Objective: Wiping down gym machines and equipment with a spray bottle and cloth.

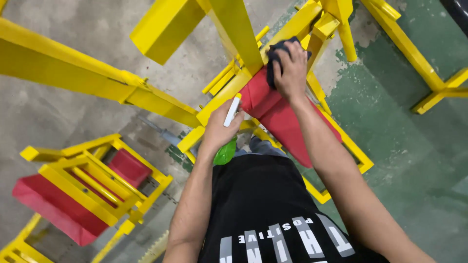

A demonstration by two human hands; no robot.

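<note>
My right hand (292,70) presses a dark cloth (278,51) onto the top end of a red padded seat (280,117) on a yellow metal exercise machine (234,29). My left hand (219,129) grips a green spray bottle (225,153) with a white trigger head (232,111), held just left of the red pad. The bottle's body shows below my wrist. My black shirt fills the lower middle of the view.
Another yellow frame with red pads (83,190) stands at the lower left. A long yellow beam (73,73) crosses the upper left. More yellow bars (419,63) stand at the upper right. The floor is grey concrete on the left and green-painted (414,156) on the right.
</note>
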